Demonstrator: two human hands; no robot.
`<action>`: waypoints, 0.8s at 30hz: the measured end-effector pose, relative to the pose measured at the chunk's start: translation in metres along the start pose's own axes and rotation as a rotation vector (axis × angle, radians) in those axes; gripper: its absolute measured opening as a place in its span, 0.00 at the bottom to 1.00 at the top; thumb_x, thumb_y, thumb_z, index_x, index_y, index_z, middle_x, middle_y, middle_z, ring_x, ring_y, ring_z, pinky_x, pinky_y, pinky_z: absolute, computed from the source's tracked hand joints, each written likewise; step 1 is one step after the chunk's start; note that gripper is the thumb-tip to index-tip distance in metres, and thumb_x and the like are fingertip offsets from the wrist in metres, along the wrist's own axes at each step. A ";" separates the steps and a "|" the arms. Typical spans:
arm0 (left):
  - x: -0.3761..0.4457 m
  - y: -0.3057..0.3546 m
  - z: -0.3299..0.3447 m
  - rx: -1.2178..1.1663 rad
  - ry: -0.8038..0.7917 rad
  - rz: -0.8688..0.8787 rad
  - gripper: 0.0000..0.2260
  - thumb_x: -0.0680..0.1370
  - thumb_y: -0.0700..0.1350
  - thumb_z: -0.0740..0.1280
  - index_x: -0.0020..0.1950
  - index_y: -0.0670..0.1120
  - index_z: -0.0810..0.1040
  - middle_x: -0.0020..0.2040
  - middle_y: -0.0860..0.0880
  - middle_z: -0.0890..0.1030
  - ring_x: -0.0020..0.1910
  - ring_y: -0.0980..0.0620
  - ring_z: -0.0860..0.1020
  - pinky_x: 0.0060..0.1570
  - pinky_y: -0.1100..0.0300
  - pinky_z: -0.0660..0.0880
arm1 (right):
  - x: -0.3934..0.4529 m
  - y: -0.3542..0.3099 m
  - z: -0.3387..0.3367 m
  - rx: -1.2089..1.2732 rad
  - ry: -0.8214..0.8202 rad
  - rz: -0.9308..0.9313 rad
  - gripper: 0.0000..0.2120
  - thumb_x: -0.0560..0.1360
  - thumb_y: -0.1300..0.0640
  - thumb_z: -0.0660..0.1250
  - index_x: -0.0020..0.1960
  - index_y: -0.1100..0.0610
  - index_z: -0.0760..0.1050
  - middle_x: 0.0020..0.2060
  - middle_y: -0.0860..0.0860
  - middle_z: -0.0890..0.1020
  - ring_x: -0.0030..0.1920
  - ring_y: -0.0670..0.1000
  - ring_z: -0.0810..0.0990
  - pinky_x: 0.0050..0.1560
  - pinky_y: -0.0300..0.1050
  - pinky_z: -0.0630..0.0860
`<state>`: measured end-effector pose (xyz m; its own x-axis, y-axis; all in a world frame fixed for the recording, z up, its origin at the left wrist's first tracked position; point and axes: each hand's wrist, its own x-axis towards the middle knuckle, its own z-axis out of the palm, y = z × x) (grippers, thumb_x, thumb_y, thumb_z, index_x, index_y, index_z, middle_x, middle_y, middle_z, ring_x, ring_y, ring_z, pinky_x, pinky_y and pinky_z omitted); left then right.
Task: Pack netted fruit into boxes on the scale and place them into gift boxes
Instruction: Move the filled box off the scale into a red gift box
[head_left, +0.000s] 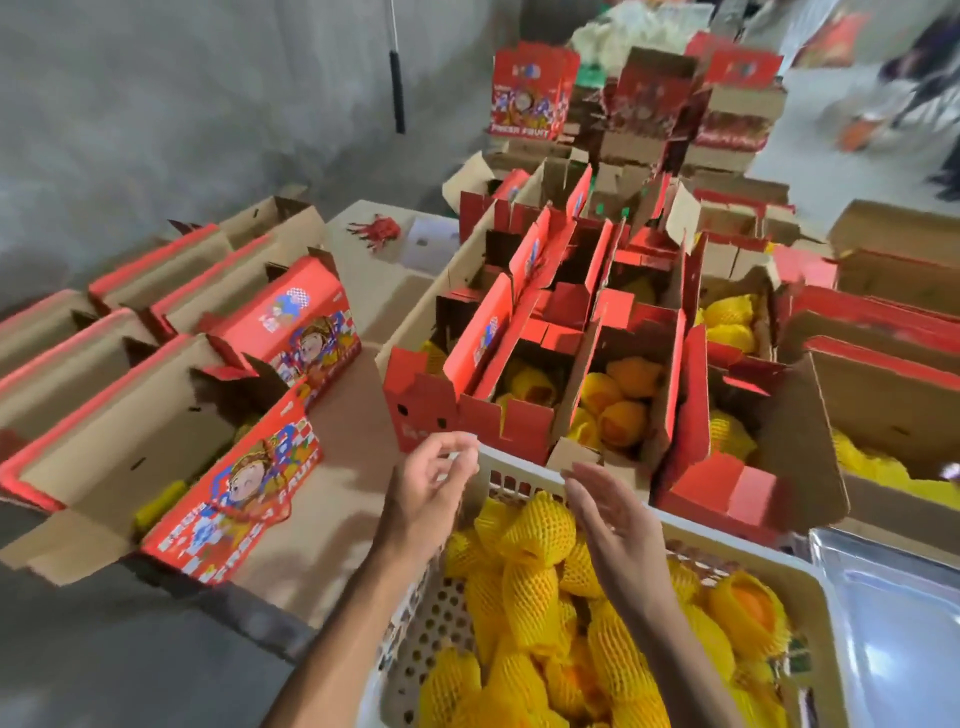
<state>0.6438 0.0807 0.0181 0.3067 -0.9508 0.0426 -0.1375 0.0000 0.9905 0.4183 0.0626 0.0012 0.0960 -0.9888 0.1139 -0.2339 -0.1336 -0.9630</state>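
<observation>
Nearest the viewer, a white perforated crate (800, 571) is holding the netted fruit (540, 525) in yellow foam sleeves; the topmost one is standing roughly upright, directly below and between both hands. The left hand (431, 483), fingers loosely curled around nothing, and the right hand (608, 525), fingers straight and released, are hovering above it, the right slightly nearer. Beyond, red gift boxes (618, 384) are standing open, some already holding fruit.

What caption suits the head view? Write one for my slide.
Both bare hands, left and right, hover empty over a white basket of netted fruit beside open red gift boxes.
</observation>
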 end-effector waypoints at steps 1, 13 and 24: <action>0.012 -0.001 0.000 0.007 -0.024 -0.001 0.08 0.80 0.55 0.68 0.57 0.57 0.83 0.54 0.55 0.85 0.55 0.55 0.84 0.51 0.55 0.80 | 0.008 -0.001 0.005 -0.007 0.010 0.014 0.16 0.79 0.38 0.67 0.63 0.42 0.79 0.57 0.37 0.84 0.59 0.39 0.81 0.59 0.46 0.80; 0.137 -0.016 -0.013 0.126 -0.025 0.205 0.06 0.81 0.41 0.70 0.55 0.51 0.83 0.53 0.56 0.85 0.57 0.54 0.82 0.59 0.60 0.78 | 0.092 -0.020 0.058 -0.132 0.166 0.064 0.13 0.81 0.51 0.69 0.65 0.50 0.79 0.58 0.40 0.83 0.61 0.40 0.80 0.61 0.44 0.79; 0.200 -0.039 -0.044 0.396 -0.051 0.433 0.06 0.79 0.36 0.71 0.53 0.44 0.83 0.54 0.52 0.83 0.56 0.54 0.81 0.60 0.53 0.77 | 0.149 -0.021 0.121 -0.545 0.069 0.078 0.19 0.80 0.44 0.68 0.68 0.51 0.76 0.61 0.45 0.80 0.59 0.48 0.79 0.64 0.54 0.76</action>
<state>0.7520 -0.0956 -0.0067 0.1000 -0.9037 0.4163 -0.5845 0.2852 0.7596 0.5548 -0.0741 0.0093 -0.0009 -0.9967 0.0807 -0.7065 -0.0565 -0.7055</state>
